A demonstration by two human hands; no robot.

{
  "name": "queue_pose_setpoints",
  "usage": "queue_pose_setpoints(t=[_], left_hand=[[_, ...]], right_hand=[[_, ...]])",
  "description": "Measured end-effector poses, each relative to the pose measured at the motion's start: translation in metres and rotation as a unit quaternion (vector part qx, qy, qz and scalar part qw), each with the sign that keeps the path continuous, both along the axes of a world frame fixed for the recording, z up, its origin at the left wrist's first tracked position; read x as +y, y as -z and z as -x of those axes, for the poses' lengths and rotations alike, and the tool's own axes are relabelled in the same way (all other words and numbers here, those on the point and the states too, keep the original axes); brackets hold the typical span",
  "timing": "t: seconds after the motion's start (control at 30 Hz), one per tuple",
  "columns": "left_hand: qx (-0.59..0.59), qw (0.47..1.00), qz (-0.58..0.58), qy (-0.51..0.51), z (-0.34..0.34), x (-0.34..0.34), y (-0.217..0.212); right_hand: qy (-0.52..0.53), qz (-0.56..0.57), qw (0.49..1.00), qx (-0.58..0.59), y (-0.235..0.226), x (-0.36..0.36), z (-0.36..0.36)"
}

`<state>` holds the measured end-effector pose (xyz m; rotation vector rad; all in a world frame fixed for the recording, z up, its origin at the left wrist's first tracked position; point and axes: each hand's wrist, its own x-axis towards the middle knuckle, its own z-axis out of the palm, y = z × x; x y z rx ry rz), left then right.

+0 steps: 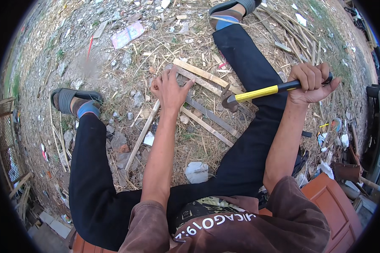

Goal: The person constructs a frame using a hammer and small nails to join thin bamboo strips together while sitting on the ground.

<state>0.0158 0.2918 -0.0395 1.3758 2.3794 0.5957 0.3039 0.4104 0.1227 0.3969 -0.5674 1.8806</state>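
**Hammer raised over slats, left hand pinning wood**

Person sits on a red board point(325, 198), legs spread, working on the ground point(93, 63) between them. Left hand point(169, 90) lies flat, fingers spread, pressing down on a crossed bundle of wood slats point(207, 114) at about 12 o'clock from the torso. It presses rather than grasps; nothing is enclosed in it.

Right hand point(310, 82), at 2 o'clock, is clenched tight round the black end of the hammer point(257, 92). The yellow shaft runs toward 9 o'clock; the head hangs just above the slats, right beside the left hand's fingers, not visibly touching wood.

Step in hand, by my read: striking or prying at the slat joint, with the hammer at or near the top of a short swing. No nail can be made out.

The next move calls for a straight drop onto the joint, left fingers kept clear of the head, slats held steady against bounce.

Debris, stones, dry straw all round; sandalled feet at 10 and 1 o'clock.
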Motion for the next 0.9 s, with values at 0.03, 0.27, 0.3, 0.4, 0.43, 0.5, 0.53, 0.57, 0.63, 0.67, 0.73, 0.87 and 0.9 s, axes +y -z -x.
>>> queue_pose_setpoints(t=[0.03, 0.27, 0.3, 0.4, 0.43, 0.5, 0.53, 0.57, 0.63, 0.67, 0.73, 0.87, 0.9], left_hand=[[0.014, 1.0, 0.02, -0.013, -0.005, 0.001, -0.002], [0.064, 0.995, 0.052, -0.053, -0.03, 0.023, 0.001], [0.068, 0.994, 0.047, -0.064, -0.034, 0.026, 0.006], [0.022, 0.994, 0.079, -0.069, -0.031, 0.028, 0.01], [0.008, 0.994, 0.094, -0.062, -0.034, 0.028, 0.013], [0.022, 0.996, 0.053, -0.061, -0.013, 0.022, 0.03], [0.037, 0.996, 0.053, -0.067, -0.006, 0.023, 0.038], [0.056, 0.996, 0.044, -0.062, -0.006, 0.025, 0.044], [0.048, 0.998, 0.011, -0.046, 0.026, 0.028, 0.062], [0.043, 0.998, -0.005, -0.04, 0.032, 0.031, 0.066], [0.024, 0.999, -0.001, -0.031, -0.002, 0.033, 0.044], [0.09, 0.992, 0.069, -0.053, -0.025, 0.033, 0.018], [0.101, 0.989, 0.09, -0.055, -0.027, 0.034, 0.023]], right_hand=[[0.004, 0.002, 1.0, -0.006, 0.0, -0.002, 0.0], [0.172, 0.019, 0.982, -0.071, -0.026, -0.033, -0.036], [0.202, 0.015, 0.975, -0.086, -0.034, -0.04, -0.048], [0.392, 0.037, 0.9, -0.187, -0.072, -0.067, -0.091], [0.411, 0.021, 0.887, -0.209, -0.085, -0.077, -0.11], [0.504, 0.001, 0.818, -0.277, -0.107, -0.089, -0.122], [0.542, -0.01, 0.78, -0.313, -0.116, -0.093, -0.129], [0.563, -0.036, 0.741, -0.364, -0.123, -0.097, -0.138], [0.575, -0.027, 0.695, -0.431, -0.121, -0.098, -0.146], [0.571, -0.017, 0.667, -0.478, -0.117, -0.099, -0.152], [0.555, 0.028, 0.58, -0.595, -0.105, -0.106, -0.174], [0.464, 0.009, 0.381, -0.8, -0.046, -0.08, -0.199], [0.422, 0.007, 0.369, -0.828, -0.031, -0.073, -0.197]])
